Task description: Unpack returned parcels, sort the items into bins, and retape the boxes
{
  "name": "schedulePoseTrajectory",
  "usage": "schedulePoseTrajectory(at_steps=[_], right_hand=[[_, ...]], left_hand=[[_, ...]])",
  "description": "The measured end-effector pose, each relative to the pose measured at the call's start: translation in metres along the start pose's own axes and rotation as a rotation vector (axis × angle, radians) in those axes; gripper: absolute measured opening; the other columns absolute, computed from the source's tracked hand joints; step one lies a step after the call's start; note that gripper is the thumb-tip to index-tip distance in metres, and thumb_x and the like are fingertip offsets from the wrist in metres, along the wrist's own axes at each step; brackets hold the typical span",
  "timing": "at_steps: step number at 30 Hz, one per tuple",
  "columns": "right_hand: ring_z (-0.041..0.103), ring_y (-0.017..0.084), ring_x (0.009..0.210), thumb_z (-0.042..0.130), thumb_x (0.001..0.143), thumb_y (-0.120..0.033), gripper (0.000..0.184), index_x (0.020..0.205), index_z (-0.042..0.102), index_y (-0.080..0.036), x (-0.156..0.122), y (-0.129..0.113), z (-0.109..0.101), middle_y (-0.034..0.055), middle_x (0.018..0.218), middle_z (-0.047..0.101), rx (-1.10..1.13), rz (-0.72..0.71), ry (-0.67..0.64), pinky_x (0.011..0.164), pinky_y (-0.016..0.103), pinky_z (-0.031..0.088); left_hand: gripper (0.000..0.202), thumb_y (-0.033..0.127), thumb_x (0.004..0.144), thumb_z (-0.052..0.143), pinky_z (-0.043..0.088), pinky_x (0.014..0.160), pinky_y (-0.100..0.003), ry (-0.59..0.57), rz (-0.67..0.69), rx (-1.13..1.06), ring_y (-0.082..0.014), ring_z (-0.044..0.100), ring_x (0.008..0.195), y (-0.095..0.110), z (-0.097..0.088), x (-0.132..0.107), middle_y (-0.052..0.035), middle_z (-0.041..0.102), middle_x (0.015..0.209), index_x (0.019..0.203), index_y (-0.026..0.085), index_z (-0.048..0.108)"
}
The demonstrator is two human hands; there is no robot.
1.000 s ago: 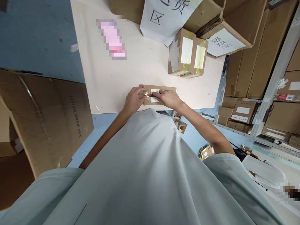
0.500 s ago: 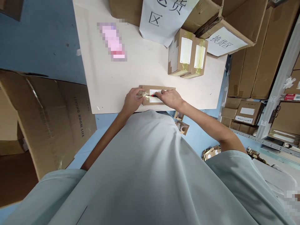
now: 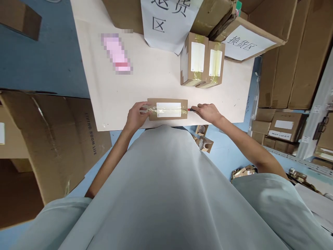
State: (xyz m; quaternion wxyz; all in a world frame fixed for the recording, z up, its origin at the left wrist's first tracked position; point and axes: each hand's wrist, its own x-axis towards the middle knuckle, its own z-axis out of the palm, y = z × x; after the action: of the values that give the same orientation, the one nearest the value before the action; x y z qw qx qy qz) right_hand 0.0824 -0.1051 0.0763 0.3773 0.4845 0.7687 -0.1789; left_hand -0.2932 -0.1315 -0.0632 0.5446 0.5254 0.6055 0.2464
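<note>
A small cardboard box (image 3: 168, 110) lies flat near the front edge of the white table, with a white label on top and clear tape running along its length. My left hand (image 3: 136, 115) grips its left end, thumb and fingers on either side of the taped end. My right hand (image 3: 208, 113) is closed on a slim red-and-black box cutter (image 3: 190, 110). The cutter's red tip is at the right end of the box, in line with the tape; its blade is too small to make out.
Two taped boxes (image 3: 203, 60) with labels stand behind on the table (image 3: 145, 76). Farther back are larger cartons with a hanging paper sign (image 3: 169, 27) and a labelled open carton (image 3: 241, 41). A big carton (image 3: 67, 139) stands at left, shelving with boxes at right.
My right hand has moved the cutter rightward from the label's middle to the box's right end. My left hand stays at the left end. The view has shifted slightly.
</note>
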Motion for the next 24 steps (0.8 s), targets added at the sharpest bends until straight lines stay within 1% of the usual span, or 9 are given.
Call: schedulePoseTrajectory(at_steps=[5, 9, 12, 15, 18, 19, 21, 24], right_hand=[[0.077, 0.031, 0.113, 0.032, 0.126, -0.039, 0.049, 0.166, 0.060, -0.030, 0.004, 0.027, 0.026, 0.0144, 0.136, 0.080, 0.049, -0.065, 0.036, 0.073, 0.035, 0.037], [0.075, 0.029, 0.115, 0.032, 0.126, -0.037, 0.048, 0.166, 0.059, -0.032, 0.011, 0.046, 0.036, 0.0130, 0.136, 0.080, 0.099, -0.138, 0.054, 0.071, 0.034, 0.032], [0.075, 0.029, 0.115, 0.032, 0.126, -0.036, 0.048, 0.166, 0.059, -0.032, 0.019, 0.057, 0.040, 0.0123, 0.134, 0.080, 0.138, -0.200, 0.073, 0.070, 0.034, 0.030], [0.075, 0.028, 0.112, 0.032, 0.126, -0.037, 0.048, 0.165, 0.060, -0.032, 0.028, 0.066, 0.049, 0.0120, 0.132, 0.080, 0.167, -0.249, 0.088, 0.070, 0.033, 0.030], [0.074, 0.026, 0.111, 0.032, 0.125, -0.036, 0.049, 0.165, 0.061, -0.031, 0.040, 0.074, 0.066, 0.0120, 0.135, 0.080, 0.215, -0.292, 0.129, 0.070, 0.032, 0.032], [0.074, 0.026, 0.112, 0.032, 0.125, -0.035, 0.049, 0.164, 0.062, -0.031, 0.046, 0.076, 0.073, 0.0116, 0.135, 0.080, 0.241, -0.308, 0.148, 0.070, 0.032, 0.033], [0.074, 0.025, 0.115, 0.032, 0.126, -0.036, 0.049, 0.163, 0.063, -0.029, 0.057, 0.076, 0.088, 0.0106, 0.136, 0.081, 0.311, -0.334, 0.187, 0.071, 0.031, 0.036], [0.073, 0.025, 0.121, 0.034, 0.126, -0.038, 0.048, 0.159, 0.066, -0.026, 0.074, 0.065, 0.109, 0.0099, 0.137, 0.082, 0.454, -0.363, 0.231, 0.077, 0.030, 0.044]], left_hand=[[0.041, 0.035, 0.091, 0.080, 0.068, 0.097, -0.043, 0.038, -0.044, 0.021, -0.0278, 0.076, 0.115, 0.011, 0.012, -0.004, -0.0091, 0.075, 0.148, 0.131, 0.027, 0.079], [0.043, 0.034, 0.090, 0.078, 0.067, 0.098, -0.044, 0.101, -0.095, 0.043, -0.0276, 0.077, 0.112, 0.020, 0.023, -0.003, -0.0106, 0.076, 0.145, 0.132, 0.025, 0.078], [0.043, 0.035, 0.089, 0.078, 0.068, 0.097, -0.043, 0.149, -0.129, 0.063, -0.0257, 0.077, 0.108, 0.025, 0.027, -0.004, -0.0102, 0.076, 0.145, 0.131, 0.025, 0.078], [0.043, 0.036, 0.088, 0.080, 0.068, 0.096, -0.043, 0.193, -0.173, 0.100, -0.0243, 0.076, 0.103, 0.030, 0.030, -0.008, -0.0096, 0.076, 0.141, 0.130, 0.026, 0.078], [0.041, 0.033, 0.089, 0.078, 0.069, 0.100, -0.046, 0.257, -0.198, 0.176, -0.0246, 0.074, 0.102, 0.036, 0.036, -0.012, -0.0102, 0.073, 0.133, 0.130, 0.027, 0.080], [0.041, 0.032, 0.090, 0.078, 0.069, 0.102, -0.048, 0.284, -0.202, 0.209, -0.0255, 0.074, 0.105, 0.038, 0.038, -0.012, -0.0107, 0.071, 0.132, 0.130, 0.027, 0.081], [0.040, 0.029, 0.089, 0.078, 0.068, 0.107, -0.050, 0.337, -0.208, 0.276, -0.0288, 0.071, 0.115, 0.041, 0.044, -0.012, -0.0117, 0.066, 0.133, 0.129, 0.028, 0.082], [0.039, 0.027, 0.090, 0.077, 0.066, 0.113, -0.054, 0.377, -0.203, 0.342, -0.0334, 0.065, 0.131, 0.044, 0.051, -0.009, -0.0130, 0.062, 0.137, 0.129, 0.029, 0.080]])
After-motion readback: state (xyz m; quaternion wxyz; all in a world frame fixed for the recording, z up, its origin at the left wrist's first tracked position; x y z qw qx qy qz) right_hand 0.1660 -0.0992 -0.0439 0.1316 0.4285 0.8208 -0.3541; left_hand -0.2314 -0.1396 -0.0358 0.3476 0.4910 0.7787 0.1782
